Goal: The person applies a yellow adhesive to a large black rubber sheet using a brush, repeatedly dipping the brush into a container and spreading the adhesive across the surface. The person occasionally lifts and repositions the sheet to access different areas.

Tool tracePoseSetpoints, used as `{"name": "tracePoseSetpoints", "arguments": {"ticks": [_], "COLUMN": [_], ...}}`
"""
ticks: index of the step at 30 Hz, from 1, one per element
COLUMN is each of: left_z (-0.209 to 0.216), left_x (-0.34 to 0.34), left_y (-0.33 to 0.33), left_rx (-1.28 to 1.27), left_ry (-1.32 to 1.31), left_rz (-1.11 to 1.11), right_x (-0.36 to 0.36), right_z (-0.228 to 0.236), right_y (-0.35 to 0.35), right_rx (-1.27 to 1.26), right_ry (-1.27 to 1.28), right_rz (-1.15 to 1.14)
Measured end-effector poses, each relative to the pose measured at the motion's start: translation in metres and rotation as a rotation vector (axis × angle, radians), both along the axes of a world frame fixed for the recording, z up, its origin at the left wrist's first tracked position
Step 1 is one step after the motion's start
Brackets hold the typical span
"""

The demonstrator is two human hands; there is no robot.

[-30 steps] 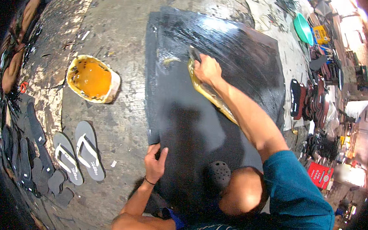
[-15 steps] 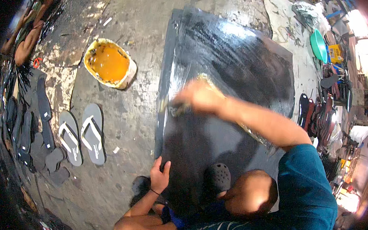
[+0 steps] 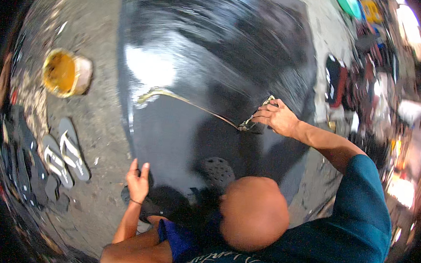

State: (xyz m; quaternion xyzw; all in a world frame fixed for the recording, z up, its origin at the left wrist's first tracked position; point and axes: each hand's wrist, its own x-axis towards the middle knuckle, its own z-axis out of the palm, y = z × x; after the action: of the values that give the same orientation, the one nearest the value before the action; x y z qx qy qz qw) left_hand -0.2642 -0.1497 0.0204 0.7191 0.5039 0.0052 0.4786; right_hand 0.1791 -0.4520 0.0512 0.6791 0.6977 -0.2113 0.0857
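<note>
A large black sheet [image 3: 171, 136] lies on the floor before me, its far part wet and shiny. My right hand [image 3: 277, 118] is closed around a thin, flat spreader [image 3: 248, 121] smeared with yellowish glue, its lower edge against the sheet right of the middle. From it a bead of glue [image 3: 189, 102] curves leftward across the sheet; the surface nearer me looks matte. At the sheet's near left edge rests my left hand [image 3: 137, 181], thumb and fingers apart, with nothing visible in it. Part of that hand's fingers is hidden.
Left of the sheet stands a pale tub [image 3: 83, 75] of amber glue. A pair of grey flip-flops [image 3: 74, 154] with white straps lies nearer. A perforated black clog [image 3: 217, 170] is on the sheet near me. Dark soles [image 3: 336, 81] and a green basin [image 3: 348, 5] are at the right.
My right hand has swept the spreader from the sheet's left side to the right, leaving a curved glue bead. The view has shifted; my left hand stays at the near left edge.
</note>
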Motion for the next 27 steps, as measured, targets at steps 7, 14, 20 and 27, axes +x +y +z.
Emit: {"name": "tracePoseSetpoints", "arguments": {"ticks": [7,14,20,27], "left_z": [0.060,0.099,0.045,0.023], "left_x": [0.049,0.139,0.153,0.111], "left_y": [0.088,0.154,0.149,0.191], "left_rx": [0.067,0.373,0.240,0.169], "left_ry": [0.372,0.427,0.381,0.652], "left_rz": [-0.993,-1.289,-1.345,-1.437], "right_x": [-0.102,-0.255,-0.370,-0.414], "right_z": [0.002,0.016,0.002,0.040], "right_y": [-0.191,-0.329,-0.386,-0.392], "right_rx": [0.011,-0.016,0.014,0.234], "right_ry": [0.059,0.099,0.093,-0.086], "right_rz": [-0.469,-0.865,-1.188,-1.622]}}
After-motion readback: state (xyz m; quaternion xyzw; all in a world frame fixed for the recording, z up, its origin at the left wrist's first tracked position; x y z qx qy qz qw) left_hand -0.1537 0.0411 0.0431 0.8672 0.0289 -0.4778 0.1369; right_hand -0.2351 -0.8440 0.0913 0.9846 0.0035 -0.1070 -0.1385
